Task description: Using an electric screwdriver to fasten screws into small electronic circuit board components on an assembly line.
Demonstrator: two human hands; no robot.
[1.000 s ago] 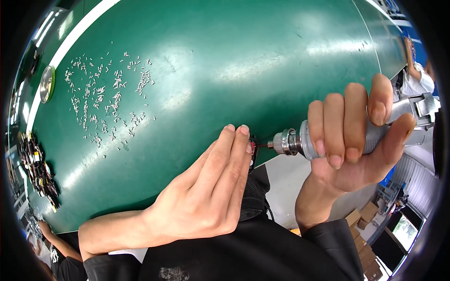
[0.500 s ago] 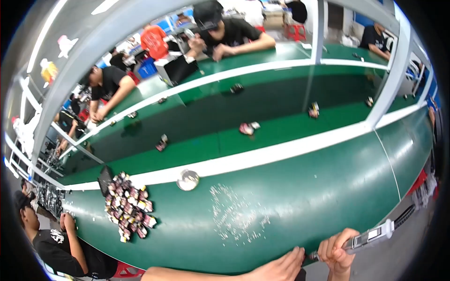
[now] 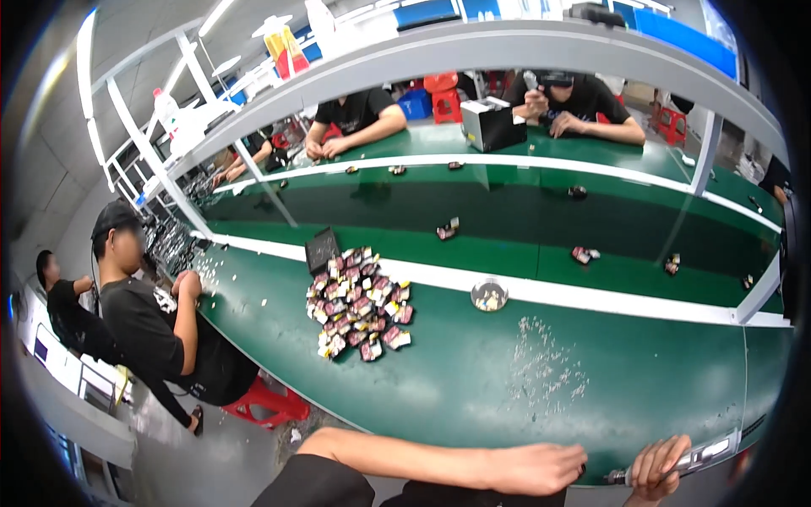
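My right hand grips a silver electric screwdriver at the near right edge of the bench, its dark front end pointing left. Just left of that tip, a small gap apart, is my left hand, its fingers closed together at the bench's edge. A bit of something dark shows at its fingertips, but the rest is hidden. Beyond my hands, many tiny pale screws lie scattered on the green bench top.
Left of the screws is a heap of small black-and-maroon parts beside a black tray. A round dish of small pieces stands by the white rail. Past it runs a belt carrying spaced parts. A co-worker sits at left.
The view has swung left, so the bench's things appear farther right. My left hand and the screwdriver's tip, close together before, now show a wider gap.
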